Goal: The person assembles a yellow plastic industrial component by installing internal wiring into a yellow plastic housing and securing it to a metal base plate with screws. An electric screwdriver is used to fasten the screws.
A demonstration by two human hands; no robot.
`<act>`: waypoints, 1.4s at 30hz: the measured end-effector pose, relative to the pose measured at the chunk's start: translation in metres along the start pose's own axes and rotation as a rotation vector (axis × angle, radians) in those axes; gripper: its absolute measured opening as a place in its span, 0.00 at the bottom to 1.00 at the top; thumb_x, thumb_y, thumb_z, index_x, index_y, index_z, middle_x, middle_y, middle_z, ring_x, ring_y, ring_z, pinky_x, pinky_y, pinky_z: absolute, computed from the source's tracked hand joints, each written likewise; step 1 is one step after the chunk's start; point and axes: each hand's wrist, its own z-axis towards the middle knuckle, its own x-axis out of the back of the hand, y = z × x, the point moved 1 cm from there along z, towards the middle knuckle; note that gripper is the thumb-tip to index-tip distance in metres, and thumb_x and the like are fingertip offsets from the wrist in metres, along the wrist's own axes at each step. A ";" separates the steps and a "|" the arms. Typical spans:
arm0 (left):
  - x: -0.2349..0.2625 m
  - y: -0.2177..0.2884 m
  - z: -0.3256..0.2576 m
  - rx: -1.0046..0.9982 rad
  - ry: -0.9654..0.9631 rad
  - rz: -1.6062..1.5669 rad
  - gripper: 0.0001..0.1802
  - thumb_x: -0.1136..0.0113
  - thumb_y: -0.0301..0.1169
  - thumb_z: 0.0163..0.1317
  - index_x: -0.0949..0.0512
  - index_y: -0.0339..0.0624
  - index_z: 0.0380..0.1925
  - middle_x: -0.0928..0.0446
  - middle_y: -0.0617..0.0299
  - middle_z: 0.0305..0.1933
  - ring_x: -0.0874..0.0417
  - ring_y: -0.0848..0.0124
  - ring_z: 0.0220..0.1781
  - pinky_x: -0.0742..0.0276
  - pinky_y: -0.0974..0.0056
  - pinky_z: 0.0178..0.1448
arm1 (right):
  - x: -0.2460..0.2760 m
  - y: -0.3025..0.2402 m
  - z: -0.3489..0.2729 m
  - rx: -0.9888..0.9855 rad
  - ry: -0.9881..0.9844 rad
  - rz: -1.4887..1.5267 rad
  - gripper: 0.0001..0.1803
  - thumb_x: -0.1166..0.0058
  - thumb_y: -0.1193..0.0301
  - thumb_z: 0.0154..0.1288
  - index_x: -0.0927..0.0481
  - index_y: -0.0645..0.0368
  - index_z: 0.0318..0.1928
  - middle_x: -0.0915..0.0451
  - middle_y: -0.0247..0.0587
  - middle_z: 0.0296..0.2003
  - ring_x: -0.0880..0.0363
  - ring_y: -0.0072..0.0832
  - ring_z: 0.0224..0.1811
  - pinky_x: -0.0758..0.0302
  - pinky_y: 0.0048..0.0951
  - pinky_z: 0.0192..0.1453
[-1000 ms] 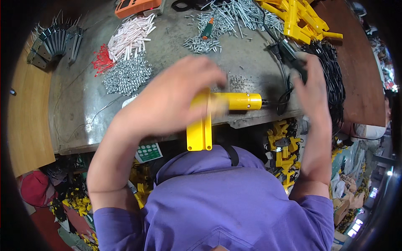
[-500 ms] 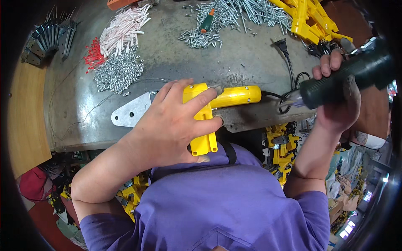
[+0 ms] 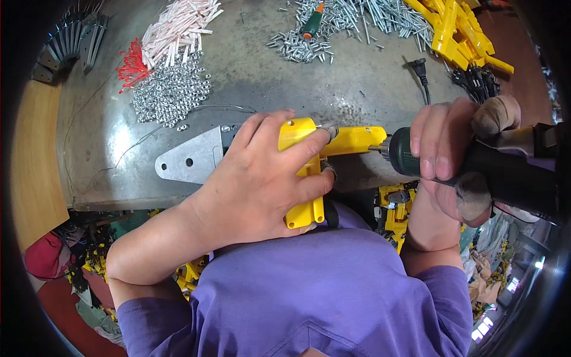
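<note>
At the near edge of the bench [image 3: 357, 107] we press the left hand [image 3: 262, 172] flat over a yellow plastic part [image 3: 309, 172], fingers [image 3: 297, 149] spread and curled across its top, thumb at its near side. The part lies partly on the bench and partly over the edge, with its short leg pointing toward us and its long arm running right. A grey metal plate [image 3: 190, 159] with holes lies flat just left of the hand, one end hidden under it.

We hold a dark power driver [image 3: 476, 163] in the right hand [image 3: 458, 154], fingers wrapped tightly around its body. The driver lies roughly level, its tip meeting the right end of the yellow arm; we cannot tell whether a screw sits between them.

Farther back on the bench lie:
- a heap of small silver nuts [image 3: 169, 92], well apart from the hands;
- white plugs [image 3: 175, 30] and red plugs [image 3: 132, 66] beside the nuts;
- a spread of screws [image 3: 351, 21] with a green-handled screwdriver [image 3: 312, 21] among them;
- a stack of yellow parts [image 3: 455, 30] at the far right;
- a black plug and cord [image 3: 421, 74] near the right hand.
</note>
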 end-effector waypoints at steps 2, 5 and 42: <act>-0.001 0.000 0.000 0.003 0.014 0.011 0.24 0.32 0.49 0.39 0.20 0.54 0.37 0.32 0.56 0.60 0.34 0.42 0.60 0.34 0.42 0.58 | 0.002 0.002 0.000 0.010 -0.003 0.054 0.26 0.35 0.60 0.54 0.35 0.52 0.48 0.30 0.26 0.24 0.30 0.19 0.21 0.34 0.25 0.31; -0.004 -0.002 -0.001 0.003 0.025 0.014 0.23 0.34 0.50 0.40 0.20 0.54 0.37 0.32 0.56 0.59 0.34 0.42 0.60 0.35 0.41 0.58 | 0.007 0.003 0.005 -0.007 -0.060 0.065 0.27 0.37 0.58 0.55 0.34 0.53 0.51 0.31 0.26 0.24 0.31 0.18 0.21 0.34 0.24 0.31; -0.027 -0.004 0.023 0.013 0.203 0.049 0.26 0.28 0.46 0.39 0.24 0.53 0.40 0.33 0.53 0.59 0.33 0.43 0.58 0.34 0.44 0.60 | 0.002 -0.059 0.026 -0.165 -0.464 0.078 0.20 0.42 0.60 0.59 0.29 0.55 0.48 0.29 0.27 0.26 0.30 0.16 0.25 0.35 0.22 0.35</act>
